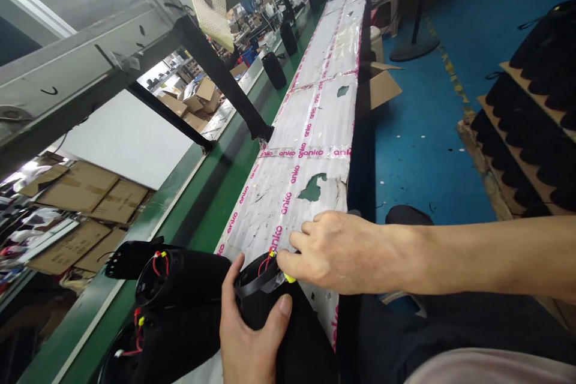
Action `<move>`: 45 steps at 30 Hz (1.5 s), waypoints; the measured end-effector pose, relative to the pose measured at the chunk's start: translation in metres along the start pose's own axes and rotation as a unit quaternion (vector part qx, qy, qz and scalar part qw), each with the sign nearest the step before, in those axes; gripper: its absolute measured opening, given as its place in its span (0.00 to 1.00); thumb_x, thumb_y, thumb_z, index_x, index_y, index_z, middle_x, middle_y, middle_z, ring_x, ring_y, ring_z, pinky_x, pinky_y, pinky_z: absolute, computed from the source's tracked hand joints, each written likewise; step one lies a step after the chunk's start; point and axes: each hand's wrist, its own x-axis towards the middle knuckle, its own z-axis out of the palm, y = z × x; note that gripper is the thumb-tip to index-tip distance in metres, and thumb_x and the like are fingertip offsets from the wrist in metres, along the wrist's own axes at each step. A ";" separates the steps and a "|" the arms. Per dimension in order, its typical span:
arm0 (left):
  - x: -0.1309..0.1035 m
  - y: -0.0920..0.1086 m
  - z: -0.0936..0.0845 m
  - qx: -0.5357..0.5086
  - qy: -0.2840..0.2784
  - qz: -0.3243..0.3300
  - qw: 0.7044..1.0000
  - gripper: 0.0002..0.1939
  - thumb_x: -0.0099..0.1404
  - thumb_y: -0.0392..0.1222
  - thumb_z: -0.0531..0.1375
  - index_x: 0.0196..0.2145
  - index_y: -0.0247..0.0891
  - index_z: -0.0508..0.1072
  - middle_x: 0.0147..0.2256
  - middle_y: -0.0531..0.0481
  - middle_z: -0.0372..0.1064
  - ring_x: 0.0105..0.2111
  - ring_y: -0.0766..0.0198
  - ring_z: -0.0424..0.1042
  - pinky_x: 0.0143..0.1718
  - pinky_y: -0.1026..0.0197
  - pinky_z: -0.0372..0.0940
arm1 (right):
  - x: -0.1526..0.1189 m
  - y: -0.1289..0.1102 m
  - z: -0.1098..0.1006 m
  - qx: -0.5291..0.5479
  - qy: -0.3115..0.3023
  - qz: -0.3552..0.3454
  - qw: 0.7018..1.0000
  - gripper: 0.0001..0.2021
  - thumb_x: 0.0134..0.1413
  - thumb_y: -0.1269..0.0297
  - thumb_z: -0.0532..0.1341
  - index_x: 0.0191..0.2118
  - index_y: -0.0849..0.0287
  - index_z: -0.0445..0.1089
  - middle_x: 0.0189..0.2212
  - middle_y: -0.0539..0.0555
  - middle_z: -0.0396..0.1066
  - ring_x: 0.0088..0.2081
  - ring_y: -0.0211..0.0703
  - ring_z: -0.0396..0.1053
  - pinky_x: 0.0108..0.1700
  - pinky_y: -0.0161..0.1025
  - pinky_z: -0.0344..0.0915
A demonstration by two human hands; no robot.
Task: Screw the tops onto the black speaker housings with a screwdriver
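Note:
A black cylinder (297, 336) with an open end lies tilted at the bottom centre, red wires showing inside its rim. My left hand (254, 333) is wrapped round it near the rim, thumb and fingers on opposite sides. Over the opening, my right hand (315, 249) has its fingers closed beside the red wires and a small yellow piece (289, 278); what exactly they pinch is hidden. Two more black cylinders, one upper (193, 276) and one lower (180, 336), lie to the left with red wires and yellow bits at their open ends.
A bench strip covered in white sheet (315, 126) with pink lettering runs away from me, beside a green conveyor (198, 204). A metal post (225, 81) stands at its edge. Dark cylinders (273, 70) stand farther along. Stacked black items (531, 126) are at right.

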 end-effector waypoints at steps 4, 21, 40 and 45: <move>0.001 -0.002 0.000 0.001 -0.003 0.001 1.000 0.40 0.50 0.58 0.67 0.59 0.47 0.63 0.53 0.48 0.68 0.54 0.50 0.67 0.58 0.46 0.61 | 0.000 0.001 0.001 0.004 -0.001 -0.005 1.000 0.06 0.60 0.75 0.52 0.40 0.59 0.61 0.26 0.51 0.66 0.24 0.43 0.65 0.23 0.39 0.53; 0.000 0.001 0.004 0.011 -0.026 0.003 1.000 0.40 0.50 0.59 0.66 0.58 0.46 0.62 0.52 0.46 0.68 0.52 0.50 0.68 0.55 0.46 0.63 | 0.019 0.000 -0.027 0.086 -0.151 -0.004 0.985 0.07 0.57 0.73 0.60 0.42 0.62 0.66 0.28 0.51 0.68 0.25 0.43 0.68 0.18 0.41 0.43; 0.010 -0.020 -0.004 -0.160 0.026 -0.054 0.985 0.44 0.49 0.57 0.70 0.60 0.43 0.62 0.48 0.43 0.71 0.47 0.48 0.72 0.50 0.48 0.69 | 0.023 0.027 0.068 0.095 -0.077 0.255 0.959 0.12 0.68 0.60 0.53 0.46 0.62 0.68 0.37 0.61 0.72 0.37 0.52 0.71 0.38 0.43 0.63; 0.002 -0.018 0.001 -0.175 0.102 -0.006 0.979 0.42 0.52 0.57 0.68 0.61 0.46 0.59 0.52 0.44 0.68 0.50 0.46 0.71 0.56 0.41 0.63 | 0.027 0.030 0.095 0.122 -0.052 0.198 0.971 0.10 0.65 0.64 0.56 0.47 0.62 0.70 0.46 0.62 0.70 0.51 0.55 0.66 0.52 0.52 0.61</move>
